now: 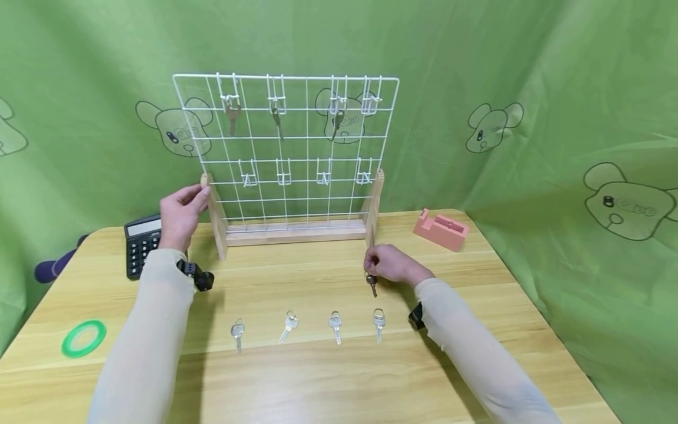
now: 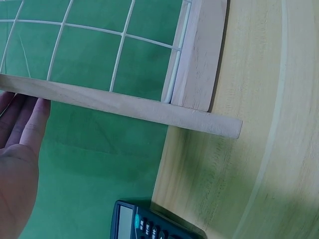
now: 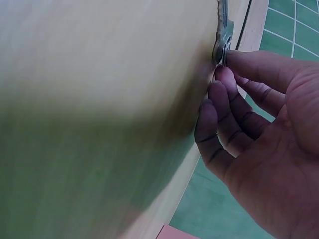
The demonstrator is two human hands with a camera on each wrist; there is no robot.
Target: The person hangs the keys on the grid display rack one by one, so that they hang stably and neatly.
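Roughly, left to right:

Far left: green tape ring (image 1: 83, 338) flat on the counter (image 1: 318, 377); black calculator (image 1: 140, 244) behind it, near the back edge.

Left hand: left hand (image 1: 182, 213) raised at the left wooden post (image 1: 216, 218) of the wire grid rack (image 1: 286, 147). Fingers look loosely curved against the post top; whether they clasp it or only rest there is hard to tell from the head view.

Rack: three keys hang on the top-row hooks; the fourth top hook and the lower row of hooks carry nothing.

Counter row: four loose keys (image 1: 291, 325) lie side by side near the front, well apart from the rack.

Right hand: right hand (image 1: 391, 264) low over the counter, just in front of the rack's right post. Fingers (image 3: 219, 82) pinch the key (image 1: 372, 282) at its head; blade points toward the front.

Handling: key judged light, stiff and slick metal; small enough to twist in a pinch. Best held by the flat bow or its ring, leaving the hole free.

Right of rack: pink tape dispenser (image 1: 441, 228) standing apart.

View differences: left wrist view shows the palm and straightish fingers (image 2: 35, 117) beside the post, plus the calculator below. Right wrist view shows the pinch up close, key (image 3: 223, 37) against the wood; counter blurred.
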